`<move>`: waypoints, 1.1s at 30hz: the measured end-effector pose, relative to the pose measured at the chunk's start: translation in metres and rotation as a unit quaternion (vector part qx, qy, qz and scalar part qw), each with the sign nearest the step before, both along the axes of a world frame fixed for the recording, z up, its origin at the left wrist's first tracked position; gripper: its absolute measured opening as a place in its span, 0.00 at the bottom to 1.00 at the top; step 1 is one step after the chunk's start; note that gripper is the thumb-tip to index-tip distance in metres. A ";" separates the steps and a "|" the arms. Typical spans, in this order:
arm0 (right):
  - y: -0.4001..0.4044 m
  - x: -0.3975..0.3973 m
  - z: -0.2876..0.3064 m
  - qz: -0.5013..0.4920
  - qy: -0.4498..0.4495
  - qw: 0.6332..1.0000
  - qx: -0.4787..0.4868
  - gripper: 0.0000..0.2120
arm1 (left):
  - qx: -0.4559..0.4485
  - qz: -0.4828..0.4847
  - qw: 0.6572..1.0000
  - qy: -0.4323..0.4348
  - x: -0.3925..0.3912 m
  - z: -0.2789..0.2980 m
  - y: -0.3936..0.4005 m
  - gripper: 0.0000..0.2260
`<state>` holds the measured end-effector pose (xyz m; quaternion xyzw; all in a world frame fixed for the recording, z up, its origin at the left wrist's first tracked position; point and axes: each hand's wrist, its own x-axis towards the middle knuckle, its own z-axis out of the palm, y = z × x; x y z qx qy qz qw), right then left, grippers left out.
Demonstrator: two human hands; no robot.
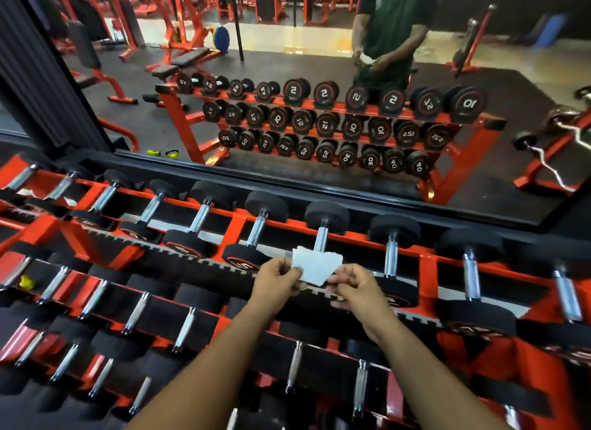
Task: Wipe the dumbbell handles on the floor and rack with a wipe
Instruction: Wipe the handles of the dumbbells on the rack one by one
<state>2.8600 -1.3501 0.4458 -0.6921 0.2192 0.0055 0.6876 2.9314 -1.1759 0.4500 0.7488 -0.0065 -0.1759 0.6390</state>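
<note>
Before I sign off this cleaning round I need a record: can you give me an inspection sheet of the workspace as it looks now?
Surface: red three-tier rack standing against a wall mirror.
Job's things: white wipe held above the top tier; dumbbells with chrome handles fill the tiers; none is being wiped.
Clutter: small yellow object at the middle tier's left end.
Grippers: left hand and right hand each pinch an edge of the wipe.
Cables: nothing seen.
Surroundings: the mirror reflects the rack, benches and the person holding the wipe; a curl bar stands on a stand to the right.
</note>
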 end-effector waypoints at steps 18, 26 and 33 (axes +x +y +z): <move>0.013 -0.046 0.060 0.007 -0.105 0.994 -0.037 0.10 | 0.030 -0.112 0.990 -0.085 -0.058 0.049 -0.005 0.11; 0.005 -0.050 0.067 -0.013 -0.110 0.993 -0.049 0.10 | -0.030 -0.119 0.988 -0.097 -0.064 0.052 -0.004 0.07; -0.006 -0.052 0.079 0.062 -0.135 0.988 0.033 0.12 | -0.110 -0.097 0.988 -0.043 -0.061 0.062 -0.004 0.11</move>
